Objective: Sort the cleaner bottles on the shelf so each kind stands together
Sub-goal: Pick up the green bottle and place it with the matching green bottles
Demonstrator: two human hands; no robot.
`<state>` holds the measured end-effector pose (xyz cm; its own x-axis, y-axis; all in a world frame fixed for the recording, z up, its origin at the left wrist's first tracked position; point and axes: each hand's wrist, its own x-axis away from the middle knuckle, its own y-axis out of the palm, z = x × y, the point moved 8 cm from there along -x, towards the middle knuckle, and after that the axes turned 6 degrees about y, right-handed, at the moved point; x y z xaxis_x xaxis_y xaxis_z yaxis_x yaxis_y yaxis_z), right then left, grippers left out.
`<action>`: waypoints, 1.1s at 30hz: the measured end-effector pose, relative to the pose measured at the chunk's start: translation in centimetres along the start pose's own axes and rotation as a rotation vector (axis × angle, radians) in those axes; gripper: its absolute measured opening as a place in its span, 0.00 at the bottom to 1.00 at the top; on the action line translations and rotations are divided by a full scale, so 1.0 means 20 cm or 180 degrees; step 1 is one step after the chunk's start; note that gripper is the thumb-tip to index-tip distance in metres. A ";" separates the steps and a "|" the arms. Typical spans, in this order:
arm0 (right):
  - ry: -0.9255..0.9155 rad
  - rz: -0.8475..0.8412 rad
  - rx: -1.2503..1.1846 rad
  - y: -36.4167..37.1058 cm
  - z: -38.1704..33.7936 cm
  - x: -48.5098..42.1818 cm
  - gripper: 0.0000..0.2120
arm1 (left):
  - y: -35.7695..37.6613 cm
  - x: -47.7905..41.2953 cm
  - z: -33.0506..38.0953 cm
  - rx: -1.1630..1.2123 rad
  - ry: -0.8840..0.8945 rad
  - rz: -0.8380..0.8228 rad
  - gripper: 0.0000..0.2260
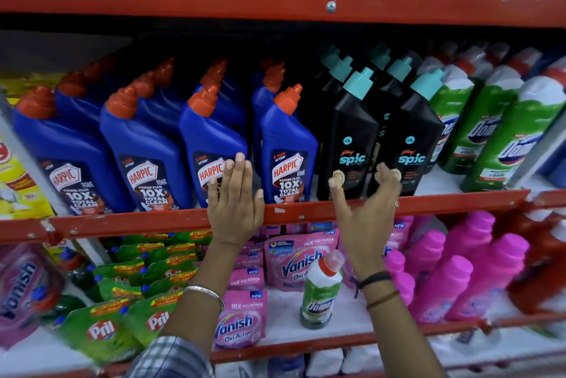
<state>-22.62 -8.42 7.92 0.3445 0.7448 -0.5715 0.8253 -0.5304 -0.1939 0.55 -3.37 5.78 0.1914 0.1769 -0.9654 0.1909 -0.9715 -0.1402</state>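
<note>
Blue Harpic bottles (288, 148) are lined up in rows on the left of the red shelf (459, 203), black Spic bottles (352, 144) stand in the middle, and green Domex bottles (490, 126) fill the right, so each kind is already grouped on this level. The left hand (235, 197) is laid flat and open against the front of a Harpic bottle, grasping nothing; it seems placed there to push the row back square with the shelf edge. The right hand (367, 206) is spread wide with fingers curled, empty, poised in front of the gap between two front Spic bottles, probably to take or straighten one. One stray Domex bottle (320, 288) stands alone on the lower shelf among pink Vanish pouches (239, 319), well apart from its kind, and appears left to be sorted.
</note>
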 end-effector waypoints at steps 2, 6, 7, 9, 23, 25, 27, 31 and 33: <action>0.0085 -0.0087 -0.0149 -0.03 0.15 0.15 0.37 | 0.00 0.00 0.00 0.0025 -0.0004 -0.0013 0.28; 0.0740 -0.0867 0.0078 0.03 0.58 0.52 0.45 | 0.01 0.01 0.00 0.0075 -0.0038 -0.0051 0.28; 0.0874 -0.1109 0.0184 0.05 0.67 0.60 0.47 | 0.01 0.01 0.00 0.0063 -0.0042 -0.0037 0.28; 0.1095 -0.1477 0.0380 0.08 0.84 0.75 0.49 | 0.02 0.02 -0.01 0.0071 -0.0064 -0.0045 0.29; 0.1686 -0.1196 0.0248 0.18 0.97 0.89 0.32 | 0.04 0.03 -0.02 0.0054 -0.0118 -0.0107 0.28; 0.1645 -0.1244 0.0323 0.18 0.97 0.86 0.31 | 0.04 0.03 -0.02 0.0087 -0.0112 -0.0096 0.29; 0.1591 -0.1218 0.0360 0.15 0.95 0.83 0.31 | 0.03 0.04 -0.01 0.0087 -0.0082 -0.0079 0.29; 0.1415 -0.0996 0.0269 0.01 0.86 0.72 0.32 | 0.03 0.03 -0.01 0.0058 -0.0066 -0.0105 0.28; 0.1267 -0.0885 0.0124 -0.08 0.79 0.62 0.32 | 0.03 0.03 -0.02 0.0068 -0.0118 -0.0144 0.26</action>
<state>-26.66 -4.76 -11.51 0.2642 0.9534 -0.1458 0.8955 -0.2986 -0.3301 1.19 -3.72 5.13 0.1471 0.2152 -0.9654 0.1780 -0.9659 -0.1882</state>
